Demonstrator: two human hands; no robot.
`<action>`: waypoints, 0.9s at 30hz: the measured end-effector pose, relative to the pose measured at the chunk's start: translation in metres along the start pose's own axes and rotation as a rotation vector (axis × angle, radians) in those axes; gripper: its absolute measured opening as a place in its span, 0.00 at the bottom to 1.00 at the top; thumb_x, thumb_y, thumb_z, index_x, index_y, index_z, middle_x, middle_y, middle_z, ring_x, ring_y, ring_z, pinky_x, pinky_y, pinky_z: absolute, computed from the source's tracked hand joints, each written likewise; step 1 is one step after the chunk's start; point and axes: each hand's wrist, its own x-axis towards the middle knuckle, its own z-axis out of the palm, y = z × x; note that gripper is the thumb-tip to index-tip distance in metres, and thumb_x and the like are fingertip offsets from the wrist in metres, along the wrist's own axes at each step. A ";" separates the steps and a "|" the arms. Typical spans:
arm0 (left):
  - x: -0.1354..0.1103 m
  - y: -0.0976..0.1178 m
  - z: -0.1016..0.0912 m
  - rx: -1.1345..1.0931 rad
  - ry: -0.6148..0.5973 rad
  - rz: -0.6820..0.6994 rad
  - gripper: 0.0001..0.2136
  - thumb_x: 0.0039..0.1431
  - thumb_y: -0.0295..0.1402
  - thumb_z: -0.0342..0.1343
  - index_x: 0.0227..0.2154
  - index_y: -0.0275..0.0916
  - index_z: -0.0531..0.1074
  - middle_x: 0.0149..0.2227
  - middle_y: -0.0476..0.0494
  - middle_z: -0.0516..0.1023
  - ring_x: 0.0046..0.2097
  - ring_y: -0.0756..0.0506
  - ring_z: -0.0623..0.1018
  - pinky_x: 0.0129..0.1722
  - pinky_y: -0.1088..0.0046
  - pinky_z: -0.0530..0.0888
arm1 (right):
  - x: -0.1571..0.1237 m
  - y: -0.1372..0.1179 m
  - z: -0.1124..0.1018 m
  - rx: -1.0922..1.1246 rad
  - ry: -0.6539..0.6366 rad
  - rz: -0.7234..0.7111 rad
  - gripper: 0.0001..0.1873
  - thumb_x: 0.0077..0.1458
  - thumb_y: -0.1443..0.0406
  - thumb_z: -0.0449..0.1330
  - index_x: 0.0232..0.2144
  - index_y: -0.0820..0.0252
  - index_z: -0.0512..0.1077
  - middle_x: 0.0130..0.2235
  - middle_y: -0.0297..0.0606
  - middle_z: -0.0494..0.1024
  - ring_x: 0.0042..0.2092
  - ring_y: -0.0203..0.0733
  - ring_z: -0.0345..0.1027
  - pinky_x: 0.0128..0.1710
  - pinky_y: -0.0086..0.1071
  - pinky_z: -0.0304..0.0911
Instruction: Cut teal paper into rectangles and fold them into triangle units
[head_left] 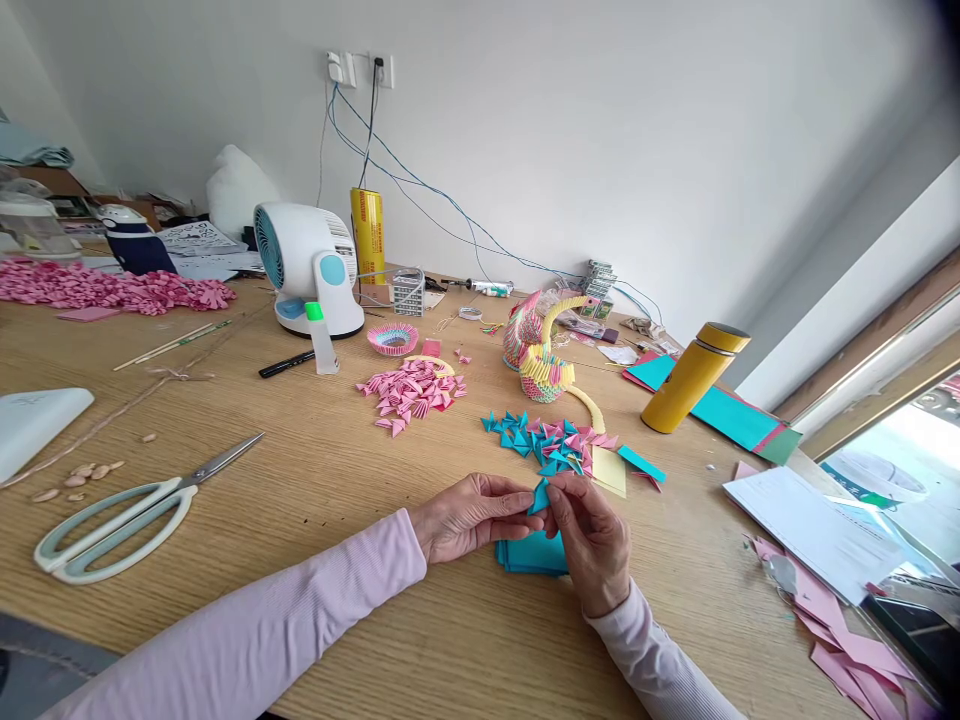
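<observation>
Between the fingertips of my left hand (pixel 471 515) and my right hand (pixel 592 540) is a small folded blue paper piece (pixel 539 496). Both hands pinch it, one from each side. Right below them lies a stack of blue paper (pixel 531 556), partly covered by my right hand. Just beyond my hands is a loose pile of blue folded paper triangles (pixel 517 435), with pink ones mixed in on its right side. A pale yellow paper square (pixel 609 470) rests against that pile. Further left sits a heap of pink folded pieces (pixel 409 395).
Scissors (pixel 142 515) lie at left near peanuts (pixel 75 480). A white fan (pixel 311 265), a glue bottle (pixel 322 340) and a black pen (pixel 286 364) stand or lie behind. Yellow-and-pink paper models (pixel 546 372) and a yellow flask (pixel 686 385) are beyond, with pink strips (pixel 847 640) at right.
</observation>
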 end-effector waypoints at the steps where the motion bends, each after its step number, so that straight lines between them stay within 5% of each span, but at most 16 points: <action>1: 0.000 0.000 0.000 0.010 -0.004 0.005 0.12 0.47 0.31 0.67 0.35 0.30 0.78 0.32 0.42 0.81 0.33 0.52 0.80 0.35 0.82 0.74 | 0.000 0.000 0.000 0.002 -0.006 0.000 0.05 0.58 0.64 0.58 0.36 0.58 0.73 0.25 0.32 0.71 0.22 0.31 0.66 0.20 0.25 0.63; 16: 0.001 -0.001 0.000 0.146 -0.022 0.087 0.13 0.49 0.35 0.65 0.36 0.31 0.77 0.32 0.41 0.81 0.33 0.51 0.79 0.34 0.78 0.75 | -0.002 0.001 0.000 0.070 -0.033 0.016 0.05 0.59 0.66 0.57 0.38 0.57 0.72 0.22 0.29 0.69 0.20 0.31 0.64 0.19 0.25 0.62; 27: 0.002 -0.003 0.006 0.381 0.096 0.278 0.16 0.49 0.40 0.64 0.34 0.30 0.77 0.30 0.40 0.80 0.33 0.46 0.80 0.32 0.73 0.76 | 0.000 0.007 0.001 0.039 -0.016 0.079 0.06 0.58 0.63 0.57 0.37 0.58 0.71 0.20 0.28 0.68 0.19 0.30 0.62 0.18 0.25 0.59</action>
